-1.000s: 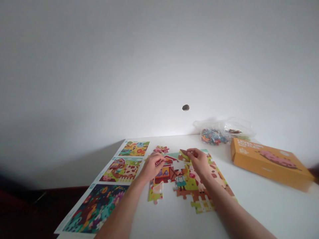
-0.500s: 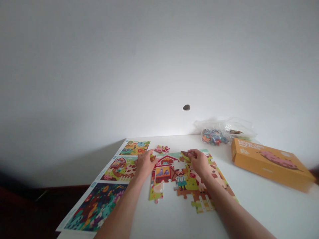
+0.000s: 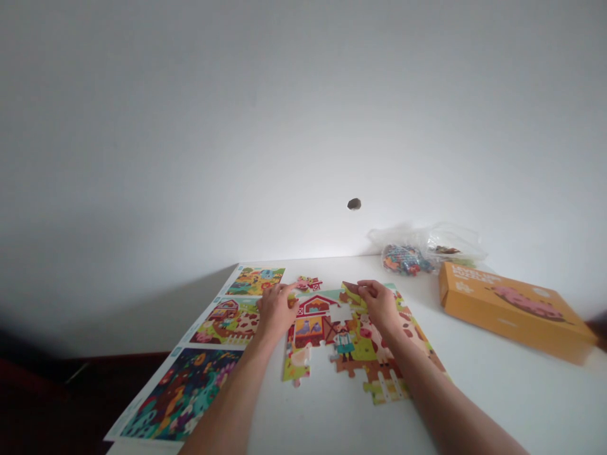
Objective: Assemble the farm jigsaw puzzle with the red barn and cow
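Observation:
A partly joined farm jigsaw puzzle (image 3: 344, 344) lies on the white table, with a red barn, a farmer and a cow on it. Gaps show near its top middle and along its lower edge. My right hand (image 3: 382, 303) pinches a puzzle piece (image 3: 349, 289), brown and yellow-green, tilted at the top edge. At the upper left corner rests my left hand (image 3: 276, 308), thumb and index finger apart around that corner. Just beyond its fingertip are a few loose puzzle pieces (image 3: 310, 282), pink and red.
Left of the puzzle lies a printed picture sheet (image 3: 183, 347) with three scenes, partly under my left forearm. Clear plastic bags (image 3: 408, 256) of pieces lie against the wall at the back right. An orange puzzle box (image 3: 515, 309) sits on the right.
My right hand has raised slightly and the piece in it is tilted more, its yellow-green face showing more. The left hand's index finger reaches a little farther toward the loose pieces.

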Motion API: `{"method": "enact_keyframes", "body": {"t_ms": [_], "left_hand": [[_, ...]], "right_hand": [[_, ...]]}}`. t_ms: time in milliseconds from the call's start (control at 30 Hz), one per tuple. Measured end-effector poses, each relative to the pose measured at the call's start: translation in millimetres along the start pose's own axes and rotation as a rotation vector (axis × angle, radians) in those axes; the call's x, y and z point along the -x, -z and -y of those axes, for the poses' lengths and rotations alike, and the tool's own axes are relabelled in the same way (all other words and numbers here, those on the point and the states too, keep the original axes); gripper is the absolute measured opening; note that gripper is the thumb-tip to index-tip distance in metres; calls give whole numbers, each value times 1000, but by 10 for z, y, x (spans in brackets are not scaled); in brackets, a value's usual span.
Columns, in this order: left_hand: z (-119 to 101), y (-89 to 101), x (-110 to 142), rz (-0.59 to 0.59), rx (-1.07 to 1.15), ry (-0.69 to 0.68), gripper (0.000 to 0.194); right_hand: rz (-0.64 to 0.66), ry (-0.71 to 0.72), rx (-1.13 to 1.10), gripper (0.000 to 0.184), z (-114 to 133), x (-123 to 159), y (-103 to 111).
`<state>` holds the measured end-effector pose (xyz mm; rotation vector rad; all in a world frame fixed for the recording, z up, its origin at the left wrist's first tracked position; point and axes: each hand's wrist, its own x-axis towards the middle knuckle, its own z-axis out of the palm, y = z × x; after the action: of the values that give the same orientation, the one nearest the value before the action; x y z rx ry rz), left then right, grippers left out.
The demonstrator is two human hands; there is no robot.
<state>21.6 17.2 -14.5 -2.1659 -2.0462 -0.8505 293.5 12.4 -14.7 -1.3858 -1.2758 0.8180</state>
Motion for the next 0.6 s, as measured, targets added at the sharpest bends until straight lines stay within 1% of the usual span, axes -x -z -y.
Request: {"method": "enact_keyframes", "body": {"t_ms": [67,100,167,233,367,467,600], "left_hand": [[0,23,13,-7,-85,115,41],[5,28,17,8,-100,149,42],[21,26,20,46,-95,172,44],[36,15,17,66,-77,167,43],[37,9,6,66,-37,176,43],[13,26,-3,55,0,174,42],[-18,27,-14,20,100,88,41]], "right_hand": [[9,8,-38,35,-13,-3,-6],[13,12,-48,34,-17,-4,-9],[13,17,-47,34,-19,0,-14],[11,19,-31,35,-10,10,-18],[-13,32,34,36,19,34,-15],[-64,37,181,32,24,26,4],[-162,26,393,26,11,-10,61]]}}
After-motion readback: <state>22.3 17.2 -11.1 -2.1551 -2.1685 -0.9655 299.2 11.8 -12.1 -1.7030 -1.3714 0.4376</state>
